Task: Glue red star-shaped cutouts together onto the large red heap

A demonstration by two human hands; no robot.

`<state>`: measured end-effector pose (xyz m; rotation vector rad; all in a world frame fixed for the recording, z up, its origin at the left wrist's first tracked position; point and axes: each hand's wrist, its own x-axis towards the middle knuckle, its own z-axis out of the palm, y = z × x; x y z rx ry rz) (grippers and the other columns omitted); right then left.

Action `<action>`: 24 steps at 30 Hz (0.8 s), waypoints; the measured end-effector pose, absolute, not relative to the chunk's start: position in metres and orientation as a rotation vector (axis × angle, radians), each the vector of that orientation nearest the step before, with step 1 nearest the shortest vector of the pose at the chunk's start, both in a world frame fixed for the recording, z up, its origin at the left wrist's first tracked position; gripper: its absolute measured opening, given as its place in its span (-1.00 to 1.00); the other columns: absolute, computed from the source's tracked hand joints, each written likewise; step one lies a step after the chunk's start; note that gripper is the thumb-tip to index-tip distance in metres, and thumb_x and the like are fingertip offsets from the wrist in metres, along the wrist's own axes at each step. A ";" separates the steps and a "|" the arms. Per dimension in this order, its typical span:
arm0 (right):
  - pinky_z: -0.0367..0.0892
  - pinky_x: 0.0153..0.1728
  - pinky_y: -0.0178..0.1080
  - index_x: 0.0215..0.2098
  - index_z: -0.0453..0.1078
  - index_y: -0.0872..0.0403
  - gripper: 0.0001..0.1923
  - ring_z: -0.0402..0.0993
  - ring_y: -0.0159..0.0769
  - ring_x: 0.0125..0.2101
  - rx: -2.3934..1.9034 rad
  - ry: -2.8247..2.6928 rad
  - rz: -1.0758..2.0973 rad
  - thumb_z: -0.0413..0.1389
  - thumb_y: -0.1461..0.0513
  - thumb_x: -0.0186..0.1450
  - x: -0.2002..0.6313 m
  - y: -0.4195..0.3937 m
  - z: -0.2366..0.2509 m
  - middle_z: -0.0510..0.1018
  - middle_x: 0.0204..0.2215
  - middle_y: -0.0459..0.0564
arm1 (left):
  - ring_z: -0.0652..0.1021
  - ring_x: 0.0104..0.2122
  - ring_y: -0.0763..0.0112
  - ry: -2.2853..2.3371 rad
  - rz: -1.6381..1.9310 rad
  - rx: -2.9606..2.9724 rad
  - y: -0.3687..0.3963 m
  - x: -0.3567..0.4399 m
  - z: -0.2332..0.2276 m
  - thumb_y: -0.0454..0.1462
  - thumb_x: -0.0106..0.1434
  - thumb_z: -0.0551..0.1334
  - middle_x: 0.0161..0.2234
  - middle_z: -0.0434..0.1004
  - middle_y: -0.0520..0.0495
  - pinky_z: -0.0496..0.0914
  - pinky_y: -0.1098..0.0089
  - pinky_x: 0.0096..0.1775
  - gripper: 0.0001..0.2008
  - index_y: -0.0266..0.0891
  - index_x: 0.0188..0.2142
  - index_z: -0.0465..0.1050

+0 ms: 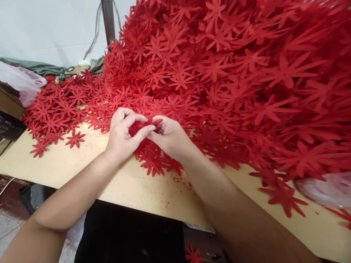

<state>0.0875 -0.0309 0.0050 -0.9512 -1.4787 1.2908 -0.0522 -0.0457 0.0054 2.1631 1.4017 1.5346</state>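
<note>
Both hands meet over the front of a heap of red flower-shaped cutouts point(216, 69), which have long rounded petals. Between thumb and fingers, my left hand point(122, 131) pinches a red cutout point(155, 122). From the other side my right hand point(171, 137) grips the same cutout with its thumb and curled fingers. Only a narrow strip of that piece shows; the rest is hidden by the fingers. Just below the hands, a small cluster of red cutouts point(153, 162) lies on the pale tabletop point(115, 186).
The heap rises high at the right and back. Loose cutouts point(55, 117) spread to the left, near a white plastic bag point(23, 80) and a cardboard box point(11, 100). Clear plastic point(329, 188) lies at the right. One cutout point(193, 254) is below the table edge.
</note>
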 end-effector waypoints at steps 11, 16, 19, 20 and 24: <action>0.14 -0.54 -0.35 -0.57 0.26 0.10 -0.80 0.18 -0.51 -0.60 -0.964 -1.605 1.296 0.18 0.20 0.10 0.093 -0.031 0.012 0.33 -0.64 -0.17 | 0.36 -0.48 0.52 1.244 1.372 1.764 -0.036 -0.053 0.004 -0.29 0.19 0.19 -0.51 0.34 0.06 0.30 0.45 -0.35 -0.85 -0.23 -0.50 0.30; 0.22 -0.51 -0.35 -0.63 0.28 0.10 -0.69 0.22 -0.51 -0.61 -0.894 -1.587 1.316 0.17 0.10 0.14 0.100 -0.027 0.015 0.34 -0.68 -0.15 | 0.34 -0.51 0.54 1.211 1.394 1.567 -0.031 -0.058 0.007 -0.28 0.20 0.20 -0.54 0.29 0.08 0.31 0.46 -0.37 -0.82 -0.21 -0.49 0.22; 0.27 -0.52 -0.34 -0.56 0.31 0.08 -0.71 0.26 -0.50 -0.63 -0.906 -1.479 1.314 0.24 0.08 0.06 0.099 -0.025 0.014 0.37 -0.67 -0.16 | 0.35 -0.53 0.55 1.210 1.458 1.441 -0.028 -0.062 0.008 -0.26 0.21 0.19 -0.54 0.29 0.08 0.33 0.47 -0.37 -0.79 -0.20 -0.49 0.18; 0.27 -0.53 -0.34 -0.55 0.30 0.08 -0.71 0.26 -0.50 -0.63 -0.914 -1.446 1.311 0.26 0.07 0.03 0.099 -0.025 0.013 0.37 -0.68 -0.18 | 0.35 -0.53 0.55 1.221 1.475 1.413 -0.028 -0.063 0.008 -0.24 0.21 0.20 -0.54 0.28 0.08 0.33 0.47 -0.38 -0.78 -0.20 -0.49 0.18; 0.30 -0.54 -0.34 -0.50 0.29 0.07 -0.71 0.27 -0.51 -0.63 -0.951 -1.404 1.285 0.27 0.10 0.02 0.099 -0.022 0.011 0.38 -0.66 -0.19 | 0.34 -0.56 0.58 1.233 1.504 1.344 -0.024 -0.067 0.008 -0.17 0.18 0.24 -0.55 0.27 0.09 0.32 0.49 -0.45 -0.74 -0.19 -0.48 0.17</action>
